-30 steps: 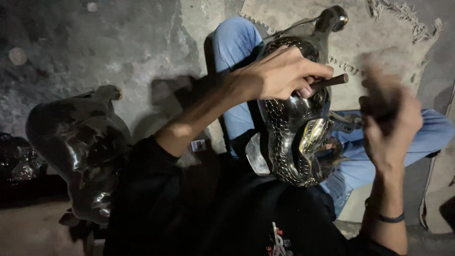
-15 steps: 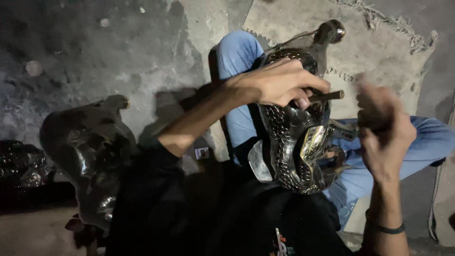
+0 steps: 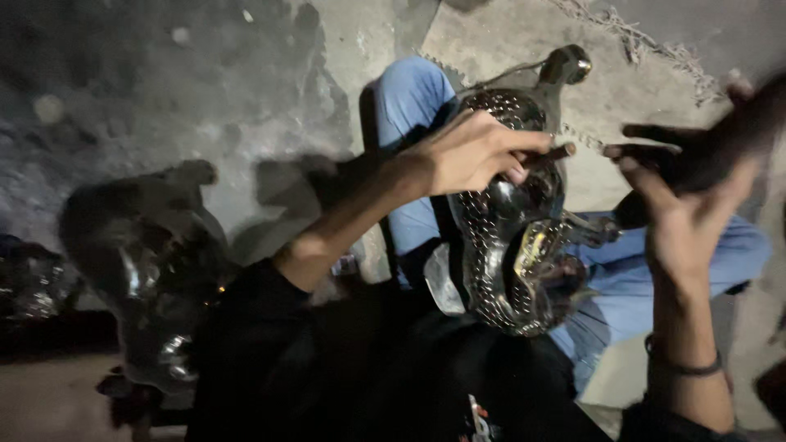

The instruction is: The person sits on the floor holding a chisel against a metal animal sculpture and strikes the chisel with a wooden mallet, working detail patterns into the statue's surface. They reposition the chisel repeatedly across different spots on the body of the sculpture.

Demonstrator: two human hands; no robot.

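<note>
A shiny embossed metal figure [image 3: 516, 262], dotted all over and with a knob on top, rests on my lap against my blue jeans [image 3: 409, 106]. My left hand [image 3: 475, 155] lies on its upper part and pinches a thin rod-like punch [image 3: 555, 152] whose tip points right. My right hand [image 3: 679, 213], with a dark band at the wrist, is raised to the right of the figure. It grips a dark, motion-blurred object [image 3: 720, 139] that looks like a hammer; its exact shape is unclear.
A second dark metal figure [image 3: 155, 270] stands on the concrete floor at my left, with another shiny piece [image 3: 33, 286] at the far left edge. A pale mat with a frayed edge [image 3: 639, 49] lies under my legs.
My right hand has swung up and to the right with the dark object. My left hand still holds the punch on the figure. The view has shifted slightly.
</note>
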